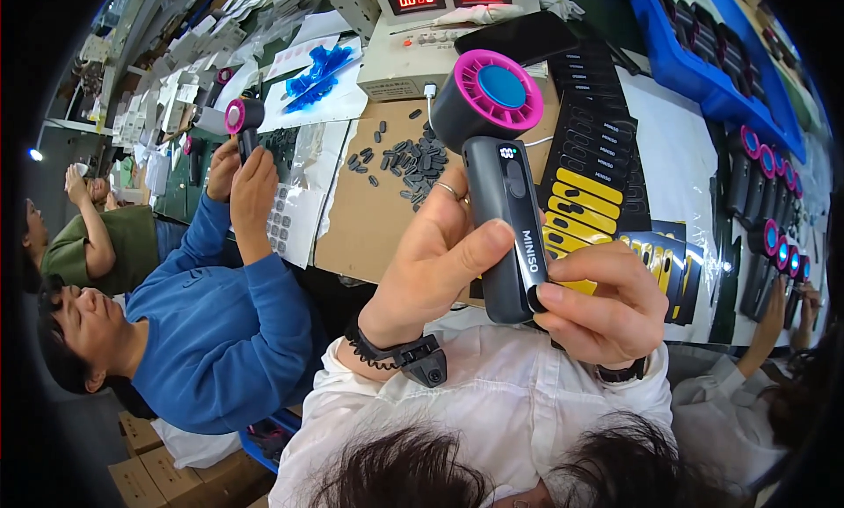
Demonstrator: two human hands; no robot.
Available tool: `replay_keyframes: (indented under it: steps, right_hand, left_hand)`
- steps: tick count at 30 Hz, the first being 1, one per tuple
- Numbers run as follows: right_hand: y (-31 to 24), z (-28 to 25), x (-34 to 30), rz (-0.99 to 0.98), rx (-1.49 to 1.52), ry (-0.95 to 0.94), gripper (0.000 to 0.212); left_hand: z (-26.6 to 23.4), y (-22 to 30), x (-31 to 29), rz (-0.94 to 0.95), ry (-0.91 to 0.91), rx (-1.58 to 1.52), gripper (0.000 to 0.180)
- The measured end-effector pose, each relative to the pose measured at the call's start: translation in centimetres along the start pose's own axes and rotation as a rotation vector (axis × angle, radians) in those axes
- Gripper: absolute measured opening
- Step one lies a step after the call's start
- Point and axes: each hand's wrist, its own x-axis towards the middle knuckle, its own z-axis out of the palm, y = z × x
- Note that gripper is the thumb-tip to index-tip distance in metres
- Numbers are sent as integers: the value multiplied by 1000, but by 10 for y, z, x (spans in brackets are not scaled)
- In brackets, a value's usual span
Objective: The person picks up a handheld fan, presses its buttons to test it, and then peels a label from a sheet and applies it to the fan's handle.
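A dark grey handheld fan with a pink-and-blue head is held upright before me, its small display lit. My left hand is closed around the handle, thumb lying across the front. At the lower end of the handle, my right hand pinches the bottom of the glossy black front strip; whether the strip is fully attached I cannot tell. Beyond the fan lies a pile of small dark oval pieces on brown cardboard. Beside it are sheets of black strip stickers, some on yellow backing.
A white power unit with red displays stands at the back, a black phone against it. On the right are a blue crate and rows of fans. Left, a person in blue holds another fan.
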Motion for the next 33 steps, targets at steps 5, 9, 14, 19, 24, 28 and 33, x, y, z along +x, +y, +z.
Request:
replay_keyframes:
  steps: [5, 9, 14, 19, 24, 28, 33]
  right_hand:
    - [1, 5, 0, -35, -12, 4, 21]
    - [-3, 8, -1, -28, -41, 34, 17]
    - [-7, 11, 4, 7, -93, 76, 14]
    - [-1, 15, 7, -37, -170, 130, 33]
    - [-2, 14, 3, 28, -272, 105, 13]
    - [4, 15, -2, 22, -296, 129, 12]
    - [9, 17, -6, 78, -230, 147, 12]
  left_hand:
    - [-1, 2, -4, 7, 47, 49, 57]
    - [-3, 2, -2, -5, 31, 17, 57]
    - [-10, -3, 1, -53, -25, -69, 51]
    - [-14, -9, 7, -103, -65, -46, 45]
    - [-11, -14, 12, -147, -37, -116, 40]
    - [-17, -26, 17, -154, 0, -73, 38]
    - [-16, -31, 23, -154, -6, -106, 36]
